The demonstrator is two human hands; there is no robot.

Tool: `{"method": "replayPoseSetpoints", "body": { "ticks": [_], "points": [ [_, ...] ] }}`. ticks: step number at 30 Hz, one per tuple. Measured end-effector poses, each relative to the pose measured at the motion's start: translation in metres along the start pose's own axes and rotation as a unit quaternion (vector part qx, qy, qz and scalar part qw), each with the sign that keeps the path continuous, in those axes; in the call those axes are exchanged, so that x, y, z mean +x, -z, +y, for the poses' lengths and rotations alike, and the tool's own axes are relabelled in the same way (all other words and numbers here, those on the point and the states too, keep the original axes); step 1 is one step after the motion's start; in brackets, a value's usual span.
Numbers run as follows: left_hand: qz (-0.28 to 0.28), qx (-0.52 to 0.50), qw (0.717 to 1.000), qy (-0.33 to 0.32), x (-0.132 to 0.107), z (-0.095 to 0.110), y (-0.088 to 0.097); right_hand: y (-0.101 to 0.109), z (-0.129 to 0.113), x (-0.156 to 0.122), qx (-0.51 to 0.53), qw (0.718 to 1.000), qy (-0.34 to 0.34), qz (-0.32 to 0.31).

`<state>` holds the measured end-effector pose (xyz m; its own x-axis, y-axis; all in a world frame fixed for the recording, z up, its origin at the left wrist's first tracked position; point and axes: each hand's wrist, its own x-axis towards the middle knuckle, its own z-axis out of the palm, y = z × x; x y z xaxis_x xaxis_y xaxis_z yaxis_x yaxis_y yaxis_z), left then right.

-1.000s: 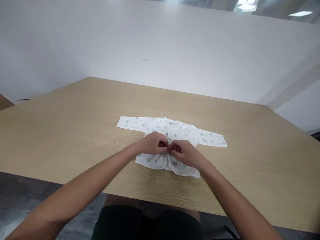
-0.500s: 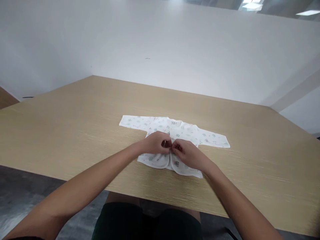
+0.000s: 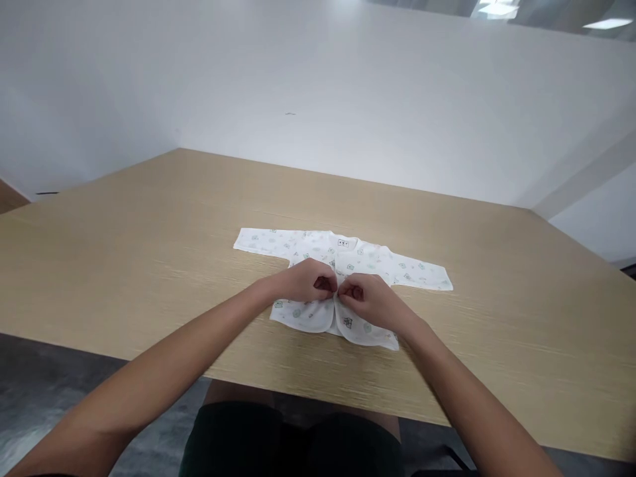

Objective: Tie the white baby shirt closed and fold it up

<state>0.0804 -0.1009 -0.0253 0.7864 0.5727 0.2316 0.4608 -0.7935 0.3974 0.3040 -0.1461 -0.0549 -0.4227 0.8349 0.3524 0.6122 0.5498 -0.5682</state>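
A small white baby shirt [image 3: 407, 270] with a pale printed pattern lies flat on the wooden table [image 3: 149, 225], both sleeves spread out to the sides. My left hand [image 3: 304, 281] and my right hand [image 3: 368, 299] meet at the middle of the shirt's front opening. Each hand pinches one edge of the front, fingertips close together. The two lower front flaps curve apart below my hands. A small label shows at the neckline.
The light wooden table runs wide to both sides and ends at a white wall [image 3: 318, 86] behind. Its near edge is just above my lap, where dark shorts [image 3: 288, 444] show. Grey floor lies at the lower left.
My hands stay pinched together at the shirt's front opening, with only small finger movements. The view shifts slightly.
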Motion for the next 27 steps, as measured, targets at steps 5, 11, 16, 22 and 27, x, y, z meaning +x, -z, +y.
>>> {"method": "replayPoseSetpoints", "body": {
  "ticks": [5,11,16,22,27],
  "points": [
    [-0.004,0.012,1.000,0.010,0.0007,-0.0007,0.0005,-0.0057,0.0019,0.0021,-0.003,1.000,0.009,0.023],
    [0.001,0.019,1.000,0.019,0.0009,-0.0014,0.0004,-0.0056,0.0013,0.0015,-0.006,0.999,0.013,0.033],
    [0.002,0.032,0.999,0.009,0.0010,-0.0016,0.0004,-0.0053,0.0030,0.0015,0.009,1.000,0.011,0.027],
    [0.026,0.059,0.998,-0.022,0.0014,-0.0036,-0.0043,-0.0062,0.0063,0.0035,0.010,1.000,0.007,0.026],
    [0.053,0.070,0.995,-0.050,0.0013,-0.0033,-0.0083,-0.0078,0.0065,0.0048,-0.002,0.999,-0.003,0.044]
  ]
}}
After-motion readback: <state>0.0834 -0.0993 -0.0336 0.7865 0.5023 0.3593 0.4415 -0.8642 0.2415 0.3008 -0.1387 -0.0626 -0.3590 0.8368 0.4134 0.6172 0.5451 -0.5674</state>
